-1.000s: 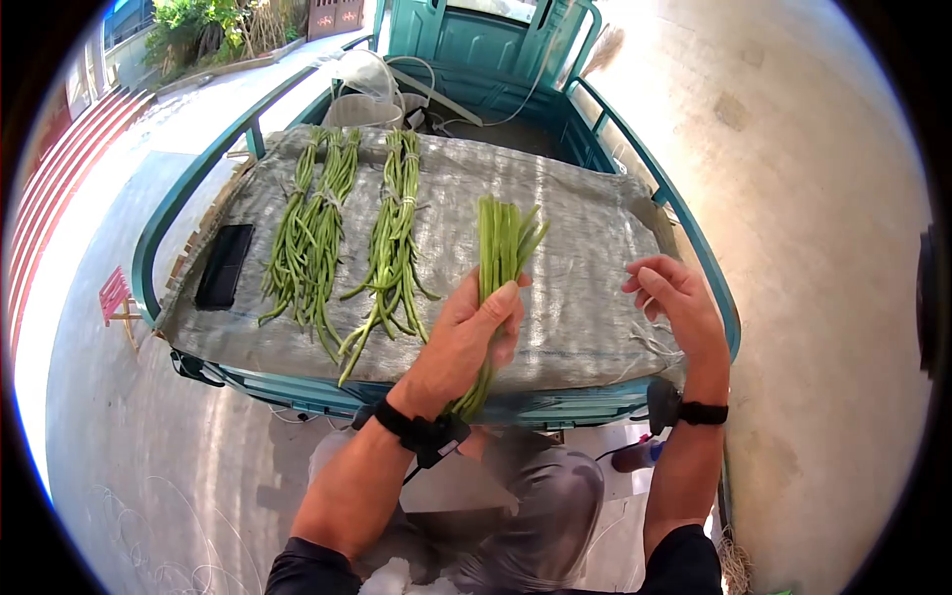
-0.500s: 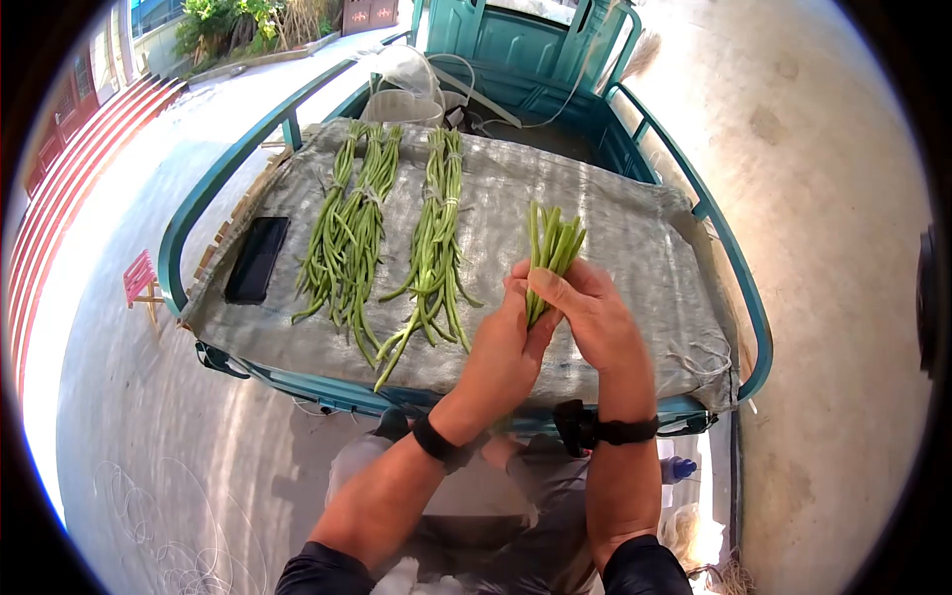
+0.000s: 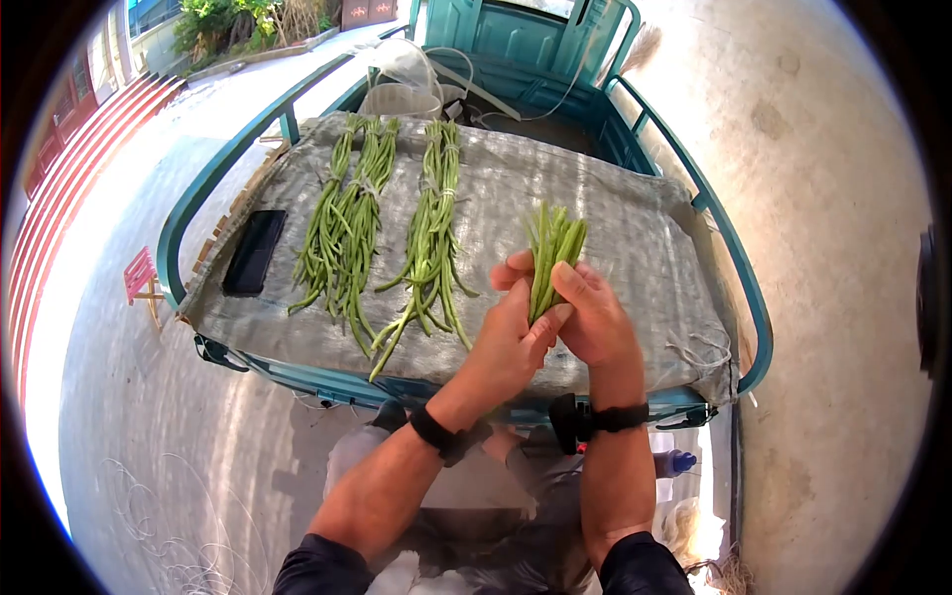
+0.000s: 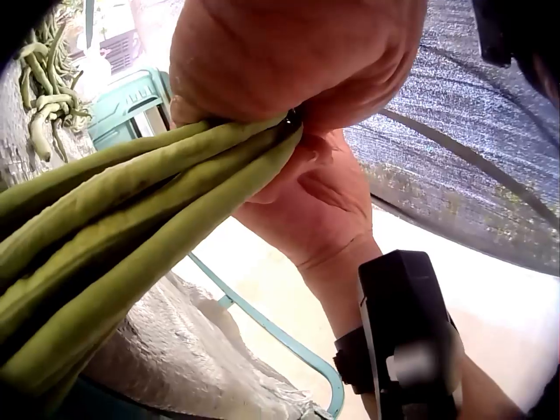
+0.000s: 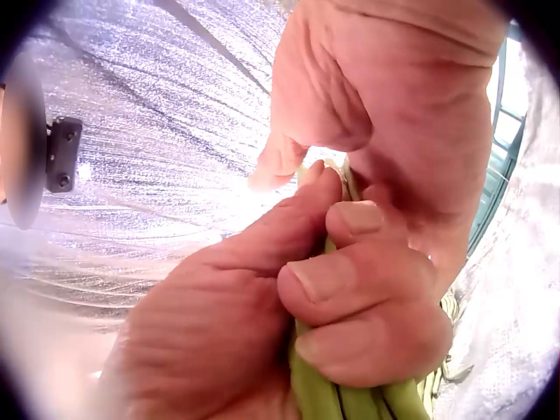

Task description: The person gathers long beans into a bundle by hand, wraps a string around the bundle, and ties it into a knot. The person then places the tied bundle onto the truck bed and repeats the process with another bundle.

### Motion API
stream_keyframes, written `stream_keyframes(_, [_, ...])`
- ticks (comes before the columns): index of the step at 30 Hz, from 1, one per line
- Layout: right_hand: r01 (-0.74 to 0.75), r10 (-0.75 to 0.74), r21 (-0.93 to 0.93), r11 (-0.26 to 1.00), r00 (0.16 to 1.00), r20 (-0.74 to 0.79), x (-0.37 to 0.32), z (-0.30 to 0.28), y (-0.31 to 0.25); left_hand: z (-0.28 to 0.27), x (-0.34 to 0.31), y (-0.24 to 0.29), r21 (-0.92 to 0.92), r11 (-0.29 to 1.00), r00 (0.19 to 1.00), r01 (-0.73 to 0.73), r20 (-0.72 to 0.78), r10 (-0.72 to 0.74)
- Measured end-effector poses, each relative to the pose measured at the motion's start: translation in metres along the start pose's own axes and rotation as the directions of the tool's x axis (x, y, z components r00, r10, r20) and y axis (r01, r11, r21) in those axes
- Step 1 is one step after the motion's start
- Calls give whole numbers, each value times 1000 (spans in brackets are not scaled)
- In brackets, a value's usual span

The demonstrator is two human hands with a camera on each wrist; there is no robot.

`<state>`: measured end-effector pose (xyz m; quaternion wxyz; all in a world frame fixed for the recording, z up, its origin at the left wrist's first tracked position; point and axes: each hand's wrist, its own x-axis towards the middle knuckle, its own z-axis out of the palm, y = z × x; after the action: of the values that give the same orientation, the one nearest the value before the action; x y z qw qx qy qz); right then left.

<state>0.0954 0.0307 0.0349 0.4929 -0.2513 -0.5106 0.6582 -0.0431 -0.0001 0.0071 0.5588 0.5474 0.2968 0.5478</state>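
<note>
Both hands hold one bunch of long green beans (image 3: pixel 555 248) upright above the grey cloth (image 3: pixel 635 258). The left hand (image 3: pixel 506 342) has its fingers curled round the lower part, and the right hand (image 3: pixel 598 322) grips it from the right, thumb across the front. In the left wrist view the beans (image 4: pixel 131 210) run from the fingers to the lower left. The right wrist view shows the left hand (image 5: pixel 350 306) wrapped round the beans (image 5: pixel 341 398), with the right hand (image 5: pixel 402 114) touching it. Tied bean bundles (image 3: pixel 362 208) and another pair (image 3: pixel 433 218) lie to the left.
A black phone (image 3: pixel 255 253) lies at the cloth's left side. Loose white strings (image 3: pixel 699 352) lie near its right front corner. Green rails (image 3: pixel 709 188) flank the cart bed, with a white bucket (image 3: pixel 402 100) behind the cloth. A pink stool (image 3: pixel 140 275) stands on the ground at left.
The right hand has moved left from beside the bunch and now grips it together with the left hand. Since half a second ago, both hands have shifted only slightly.
</note>
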Motion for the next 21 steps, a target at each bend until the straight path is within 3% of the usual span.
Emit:
stream_keyframes(2, [-26, 26, -6, 1000, 1000, -6, -1, -6, 6, 1, -1, 0, 72, 997, 999, -29, 21, 28])
stream_keyframes(5, [-105, 105, -28, 994, 994, -27, -2, -20, 4, -8, 3, 0, -1, 988, 958, 154, 246, -149])
stream_keyframes(8, [-109, 106, -35, 993, 991, -79, -6, -22, 0, -13, 5, 9, -39, 952, 910, 303, 309, -277])
stream_keyframes(13, [-21, -18, -196, 980, 981, -193, -8, -13, -3, -10, 5, 4, -202, 925, 917, 322, 309, -252])
stream_keyframes(16, [-53, -13, -301, 952, 977, -213, -9, -18, -15, -25, 11, -5, -124, 921, 868, 369, 400, -294])
stream_keyframes(17, [68, -135, -236, 969, 951, -279, -7, -17, -9, -27, 10, -2, -104, 915, 857, 390, 404, -319])
stream_keyframes(21, [305, -252, 261, 916, 943, -216, -8, -36, -18, -28, 8, 5, -52, 923, 838, 382, 442, -322])
